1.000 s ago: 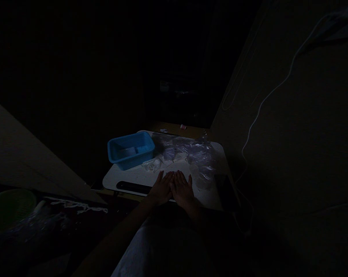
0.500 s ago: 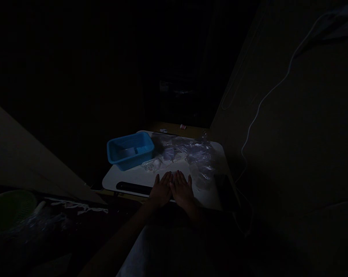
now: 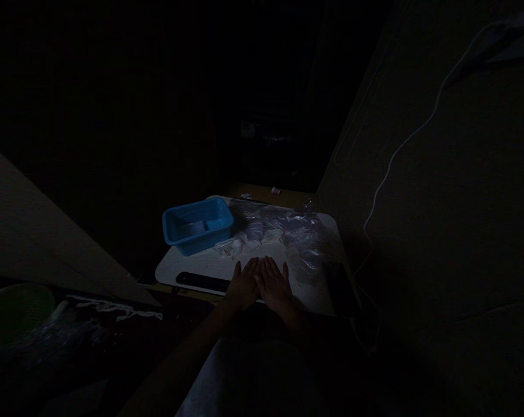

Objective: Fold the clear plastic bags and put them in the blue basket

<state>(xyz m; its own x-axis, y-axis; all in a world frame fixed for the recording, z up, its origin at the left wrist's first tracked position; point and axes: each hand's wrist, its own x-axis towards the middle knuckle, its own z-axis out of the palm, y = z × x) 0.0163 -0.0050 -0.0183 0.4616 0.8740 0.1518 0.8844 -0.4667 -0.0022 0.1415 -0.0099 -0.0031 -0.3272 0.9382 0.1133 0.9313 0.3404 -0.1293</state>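
Observation:
In dim light, my left hand and my right hand lie side by side, palms down, at the near edge of a small white table. The fingers of both are stretched forward with the thumbs out, and the two hands nearly touch. Nothing shows in either one; whatever may be under the palms is hidden. Just beyond them are a small clear packet and crumpled clear plastic bags. A blue plastic basin stands at the table's left.
A dark flat object lies on the table's right side. A dark slot runs along the near left edge. A white cable hangs down the right wall. On the floor at left are a green basin and clear plastic.

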